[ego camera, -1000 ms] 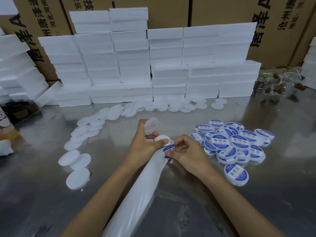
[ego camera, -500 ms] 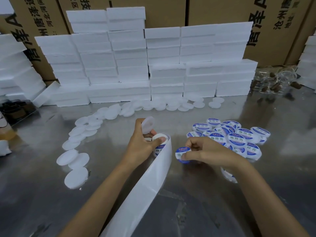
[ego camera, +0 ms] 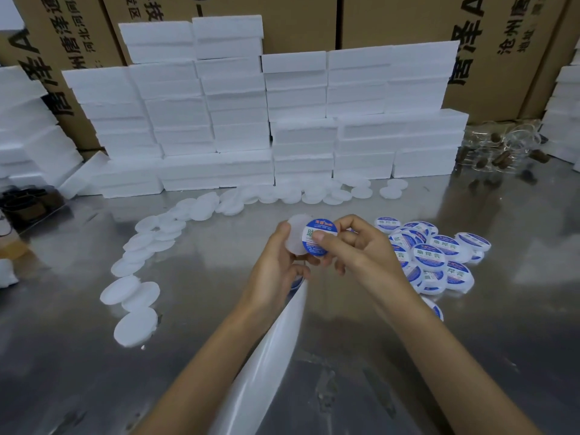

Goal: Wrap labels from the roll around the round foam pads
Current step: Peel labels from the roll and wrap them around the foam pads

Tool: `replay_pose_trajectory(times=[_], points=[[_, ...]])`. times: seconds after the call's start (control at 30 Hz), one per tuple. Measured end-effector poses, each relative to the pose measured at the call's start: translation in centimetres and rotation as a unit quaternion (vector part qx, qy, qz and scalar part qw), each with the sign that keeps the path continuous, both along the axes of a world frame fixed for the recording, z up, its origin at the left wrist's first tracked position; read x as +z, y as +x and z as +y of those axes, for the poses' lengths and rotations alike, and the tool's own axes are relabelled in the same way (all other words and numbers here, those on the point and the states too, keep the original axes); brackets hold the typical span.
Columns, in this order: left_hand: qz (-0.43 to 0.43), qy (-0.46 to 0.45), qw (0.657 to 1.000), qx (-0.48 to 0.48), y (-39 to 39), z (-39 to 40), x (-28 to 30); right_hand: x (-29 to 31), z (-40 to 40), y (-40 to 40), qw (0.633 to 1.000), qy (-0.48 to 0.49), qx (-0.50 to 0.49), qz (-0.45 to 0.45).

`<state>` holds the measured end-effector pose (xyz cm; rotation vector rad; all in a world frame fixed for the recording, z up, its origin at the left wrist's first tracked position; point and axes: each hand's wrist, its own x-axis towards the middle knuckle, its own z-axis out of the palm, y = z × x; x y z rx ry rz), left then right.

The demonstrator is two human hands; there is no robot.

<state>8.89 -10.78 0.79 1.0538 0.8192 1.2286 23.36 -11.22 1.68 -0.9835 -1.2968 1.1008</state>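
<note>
One label is pinched in my right hand against one bare foam pad gripped by my left hand, at the centre. It seems light, soft, easily dented; I judge the rim is best to hold. At three o'clock, roughly fifteen labelled pads; from nine to twelve, about forty bare pads.

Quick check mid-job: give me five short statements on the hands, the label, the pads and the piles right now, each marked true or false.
1. The right hand pinches a blue and white label. True.
2. The left hand is empty. False: it holds a bare foam pad.
3. The labelled pads lie right of the hands. True.
4. The bare pads are stacked on the foam blocks. False: they lie on the table.
5. The backing strip runs down between the forearms. True.
</note>
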Motion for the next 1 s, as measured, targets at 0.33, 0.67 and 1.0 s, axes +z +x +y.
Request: replay_pose_trajectory(times=[0.33,0.67,1.0], points=[[0.046,0.032,0.998,-0.035,0.3,0.0,-0.5,-0.3,0.1,-0.5,0.999,-0.005,-0.03,-0.024],[0.109,0.052,0.993,-0.002,0.3,0.0,-0.7,-0.9,0.5,-0.2,0.994,0.008,-0.064,-0.086],[-0.032,-0.015,0.999,-0.03,-0.3,-0.3,-0.2,-2.4,0.8,-1.0,0.923,0.07,-0.215,-0.311]])
